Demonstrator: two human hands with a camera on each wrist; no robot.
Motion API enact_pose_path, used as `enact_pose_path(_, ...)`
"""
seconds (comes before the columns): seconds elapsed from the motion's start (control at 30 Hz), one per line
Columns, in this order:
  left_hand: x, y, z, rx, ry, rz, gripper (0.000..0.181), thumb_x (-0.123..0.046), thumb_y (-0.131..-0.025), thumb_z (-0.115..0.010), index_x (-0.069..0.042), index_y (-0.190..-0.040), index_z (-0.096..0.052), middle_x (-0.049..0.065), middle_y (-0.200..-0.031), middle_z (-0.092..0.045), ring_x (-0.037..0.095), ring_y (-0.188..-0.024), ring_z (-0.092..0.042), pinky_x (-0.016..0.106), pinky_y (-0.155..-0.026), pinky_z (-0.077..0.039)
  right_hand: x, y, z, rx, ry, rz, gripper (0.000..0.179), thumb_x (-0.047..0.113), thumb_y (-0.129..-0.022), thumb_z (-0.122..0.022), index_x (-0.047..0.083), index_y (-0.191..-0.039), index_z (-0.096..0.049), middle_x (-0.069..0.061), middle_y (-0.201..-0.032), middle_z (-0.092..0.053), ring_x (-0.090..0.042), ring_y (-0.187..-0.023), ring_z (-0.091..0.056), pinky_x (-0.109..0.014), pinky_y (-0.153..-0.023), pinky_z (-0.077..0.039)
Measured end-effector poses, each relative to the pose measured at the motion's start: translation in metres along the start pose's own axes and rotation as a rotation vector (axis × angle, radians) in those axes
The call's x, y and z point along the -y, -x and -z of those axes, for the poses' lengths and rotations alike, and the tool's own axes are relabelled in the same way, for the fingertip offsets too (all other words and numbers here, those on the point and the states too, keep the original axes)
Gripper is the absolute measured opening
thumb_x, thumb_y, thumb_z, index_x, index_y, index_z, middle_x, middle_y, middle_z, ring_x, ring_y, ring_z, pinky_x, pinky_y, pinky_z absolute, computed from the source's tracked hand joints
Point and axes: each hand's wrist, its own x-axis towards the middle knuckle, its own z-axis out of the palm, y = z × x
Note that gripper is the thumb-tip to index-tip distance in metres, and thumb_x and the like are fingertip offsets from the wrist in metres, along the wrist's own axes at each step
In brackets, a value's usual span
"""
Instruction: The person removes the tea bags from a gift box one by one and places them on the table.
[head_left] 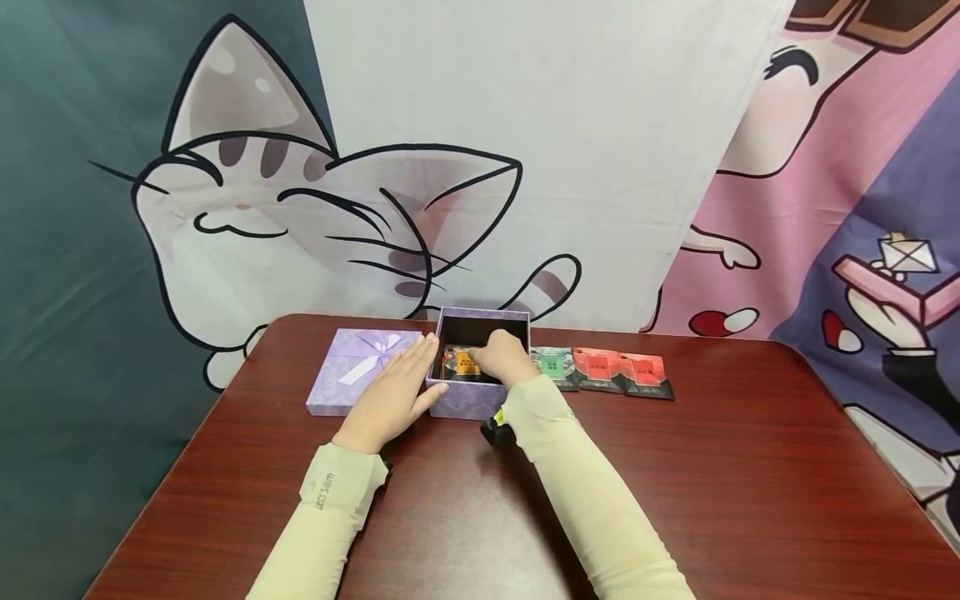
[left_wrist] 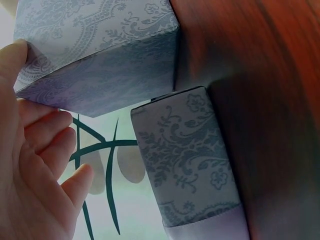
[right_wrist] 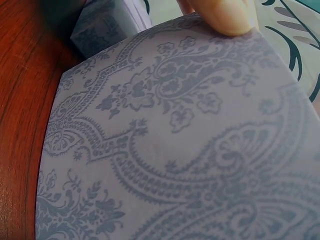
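Box (head_left: 465, 402) near rear table edge (head_left: 712, 342), left hand (head_left: 392, 396) straight-fingered alongside, right hand (head_left: 507, 358) inside, grip unclear

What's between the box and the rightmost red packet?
Between the box and the rightmost red packet: the green packet, then the other red packet. Shows in the head view.

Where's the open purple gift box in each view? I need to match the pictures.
Head: just below centre, the open gift box stands on the table.
Left wrist: upper left, patterned outer walls of the gift box showing.
Right wrist: the gift box fills most of the frame.
Shared landmark: the ribboned lid, beside the box.
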Motion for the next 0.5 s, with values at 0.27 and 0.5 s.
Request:
enact_pose_path(0.27, -0.0017, 0.0005, 0.0026, 0.017, 0.001, 0.013, 0.071, -0.043, -0.105, -0.053, 0.0, -0.158, -0.031, 0.014, -0.164, -0.029, 0.03, -0.152, -0.026, 0.053, -0.122, -0.024, -0.0021, -0.0039, 0.0005, -0.014, -0.049, 0.035, 0.028, 0.016, -0.094, -0.063, 0.006, -0.069, -0.059, -0.005, -0.065, -0.052, -0.021, -0.059, -0.05, -0.034, -0.06, -0.047)
enact_pose_path(0.5, -0.0019, 0.0002, 0.0029, 0.019, -0.003, 0.015, 0.071, -0.043, -0.105, -0.053, 0.0, -0.157, -0.032, 0.014, -0.164, -0.03, 0.029, -0.152, -0.026, 0.053, -0.122, -0.025, -0.0057, -0.0077, 0.001, -0.042, -0.055, 0.097, 0.041, 0.006, -0.087, -0.067, 0.013, -0.054, -0.044, 0.002, -0.051, -0.037, -0.017, -0.051, -0.037, -0.029, -0.053, -0.036)
